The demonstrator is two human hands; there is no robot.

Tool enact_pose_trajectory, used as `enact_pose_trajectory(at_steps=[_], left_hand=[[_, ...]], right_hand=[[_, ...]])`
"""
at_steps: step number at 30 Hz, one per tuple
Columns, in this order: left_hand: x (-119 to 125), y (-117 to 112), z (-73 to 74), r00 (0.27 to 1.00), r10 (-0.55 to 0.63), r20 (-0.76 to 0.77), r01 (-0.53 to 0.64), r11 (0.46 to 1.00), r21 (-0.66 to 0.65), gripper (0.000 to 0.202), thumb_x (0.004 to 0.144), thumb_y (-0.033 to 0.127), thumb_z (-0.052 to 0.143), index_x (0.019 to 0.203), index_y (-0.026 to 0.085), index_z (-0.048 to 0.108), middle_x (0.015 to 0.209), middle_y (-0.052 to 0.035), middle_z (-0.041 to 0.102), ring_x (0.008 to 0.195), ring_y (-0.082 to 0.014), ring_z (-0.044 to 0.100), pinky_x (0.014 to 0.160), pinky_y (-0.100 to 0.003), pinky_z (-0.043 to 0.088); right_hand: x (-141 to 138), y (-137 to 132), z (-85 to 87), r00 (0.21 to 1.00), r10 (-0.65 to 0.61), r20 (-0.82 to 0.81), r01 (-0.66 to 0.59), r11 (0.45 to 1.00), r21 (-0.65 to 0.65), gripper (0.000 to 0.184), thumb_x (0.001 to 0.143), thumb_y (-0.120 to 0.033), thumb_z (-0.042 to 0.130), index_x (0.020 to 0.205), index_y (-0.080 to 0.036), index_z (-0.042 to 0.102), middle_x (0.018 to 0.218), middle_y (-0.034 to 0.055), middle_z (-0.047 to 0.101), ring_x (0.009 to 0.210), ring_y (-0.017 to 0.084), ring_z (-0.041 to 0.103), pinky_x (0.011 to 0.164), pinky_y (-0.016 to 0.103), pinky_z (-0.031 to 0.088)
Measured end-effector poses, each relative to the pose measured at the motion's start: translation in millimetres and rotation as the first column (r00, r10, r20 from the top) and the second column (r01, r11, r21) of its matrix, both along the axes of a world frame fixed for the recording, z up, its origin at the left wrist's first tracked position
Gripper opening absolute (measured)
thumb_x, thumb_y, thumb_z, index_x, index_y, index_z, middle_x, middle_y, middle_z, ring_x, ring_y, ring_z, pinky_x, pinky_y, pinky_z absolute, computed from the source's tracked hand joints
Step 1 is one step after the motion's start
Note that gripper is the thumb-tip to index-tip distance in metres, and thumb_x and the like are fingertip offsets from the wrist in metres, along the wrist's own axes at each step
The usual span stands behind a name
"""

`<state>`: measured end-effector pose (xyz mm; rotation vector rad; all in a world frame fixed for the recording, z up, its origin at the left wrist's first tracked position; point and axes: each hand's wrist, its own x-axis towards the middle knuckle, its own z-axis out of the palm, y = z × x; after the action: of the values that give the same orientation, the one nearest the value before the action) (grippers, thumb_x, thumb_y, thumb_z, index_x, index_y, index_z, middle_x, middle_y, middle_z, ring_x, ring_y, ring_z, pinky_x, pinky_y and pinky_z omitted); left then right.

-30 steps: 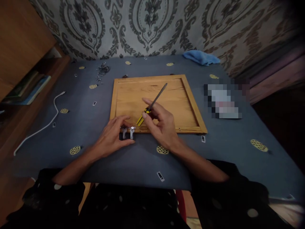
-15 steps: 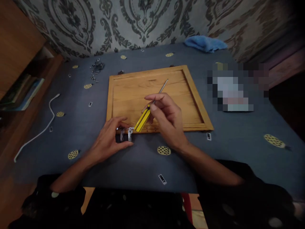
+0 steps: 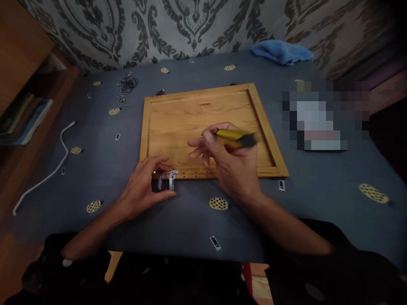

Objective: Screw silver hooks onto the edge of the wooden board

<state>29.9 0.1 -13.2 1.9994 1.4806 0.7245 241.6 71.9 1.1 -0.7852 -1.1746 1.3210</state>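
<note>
A framed wooden panel [image 3: 178, 120] lies flat on the table, with a row of small dark holes along its near edge. At that edge, left of the holes, sits a metal hinge [image 3: 171, 181]. My left hand [image 3: 140, 182] is closed around the hinge, fingers above it on the panel and thumb below; part of the hinge is hidden. Over the panel's right half, my right hand [image 3: 237, 169] grips a screwdriver [image 3: 233, 137] by its yellow and black handle. The handle is smeared by motion and points right; its shaft cannot be made out.
Small metal screws and fittings [image 3: 127, 84] lie in a pile at the back left. A white cable [image 3: 65, 146] curves along the left side. A blue cloth [image 3: 281, 51] rests at the back right, beyond a pixelated object [image 3: 318, 123]. Dark hardware [image 3: 161, 92] shows behind the panel.
My right hand has turned the screwdriver so its handle swings from lower left to the right, and the hand has shifted slightly right. My left hand stays on the hinge. The view has moved slightly.
</note>
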Motion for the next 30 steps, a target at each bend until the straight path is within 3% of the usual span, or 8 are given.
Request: enact_pose_trajectory(at_steps=[2,4,7,9,17,23,30], left_hand=[[-0.1,-0.3,0.3,1.000,-0.005,0.000,0.005,1.000,-0.007,0.071,0.077,0.033,0.086,0.135,0.026,0.045,0.114,-0.0061,0.072,0.117,-0.0288,0.066,0.104,-0.053,0.049],[-0.1,-0.5,0.9,1.000,-0.004,0.007,0.005,1.000,-0.013,0.070,0.078,0.033,0.085,0.135,0.026,0.045,0.115,-0.0067,0.071,0.117,-0.0289,0.065,0.104,-0.053,0.049],[-0.1,0.0,1.7,1.000,-0.007,0.014,0.008,1.000,-0.028,0.070,0.078,0.035,0.085,0.135,0.026,0.045,0.115,-0.0069,0.071,0.117,-0.0295,0.065,0.103,-0.052,0.049],[-0.2,0.8,1.6,1.000,-0.005,0.003,0.005,1.000,-0.024,0.070,0.076,0.035,0.086,0.133,0.026,0.047,0.112,-0.0060,0.072,0.115,-0.0295,0.065,0.102,-0.051,0.050],[0.8,2.7,-0.5,1.000,0.002,-0.026,-0.002,1.000,0.008,0.069,0.073,0.031,0.087,0.130,0.026,0.047,0.111,-0.0029,0.071,0.114,-0.0278,0.065,0.101,-0.046,0.050],[2.6,2.8,0.9,1.000,-0.010,-0.021,0.011,1.000,0.005,0.073,0.072,0.028,0.089,0.131,0.025,0.046,0.111,-0.0042,0.070,0.114,-0.0284,0.063,0.101,-0.047,0.049],[3.0,3.7,0.3,1.000,0.000,-0.015,0.000,1.000,-0.016,0.072,0.071,0.030,0.088,0.131,0.025,0.047,0.113,-0.0057,0.069,0.114,-0.0300,0.064,0.100,-0.049,0.049]], right_hand=[[2.5,-3.9,6.2,0.994,-0.031,0.102,0.029,0.999,0.016,0.027,0.095,-0.048,0.066,0.092,-0.022,0.069,0.068,-0.0023,0.071,0.049,0.009,0.060,0.046,0.024,0.045],[4.7,-9.0,13.4,0.972,-0.064,0.224,0.049,0.996,0.071,0.025,0.097,-0.046,0.064,0.101,-0.023,0.073,0.067,-0.0026,0.068,0.050,0.010,0.058,0.049,0.026,0.047],[4.4,-18.2,21.7,0.937,-0.092,0.337,0.018,0.976,0.217,0.015,0.097,-0.038,0.066,0.101,-0.025,0.073,0.090,0.0021,0.074,0.079,0.016,0.068,0.071,0.031,0.056],[2.0,-24.3,23.3,0.930,-0.079,0.359,-0.030,0.957,0.287,0.011,0.097,-0.033,0.066,0.092,-0.025,0.071,0.094,0.0023,0.074,0.088,0.017,0.069,0.079,0.032,0.056],[-3.9,-32.4,11.4,0.892,-0.055,0.448,-0.110,0.936,0.334,0.022,0.096,-0.030,0.061,0.076,-0.022,0.066,0.069,-0.0012,0.065,0.063,0.014,0.060,0.064,0.029,0.048],[-5.3,-30.6,9.2,0.885,-0.011,0.466,-0.143,0.945,0.295,0.025,0.096,-0.035,0.060,0.075,-0.022,0.065,0.065,-0.0021,0.061,0.056,0.012,0.051,0.058,0.028,0.044],[-6.8,-28.1,4.9,0.865,0.026,0.502,-0.198,0.936,0.293,0.027,0.096,-0.036,0.060,0.073,-0.022,0.063,0.063,-0.0027,0.058,0.058,0.013,0.051,0.059,0.029,0.043]])
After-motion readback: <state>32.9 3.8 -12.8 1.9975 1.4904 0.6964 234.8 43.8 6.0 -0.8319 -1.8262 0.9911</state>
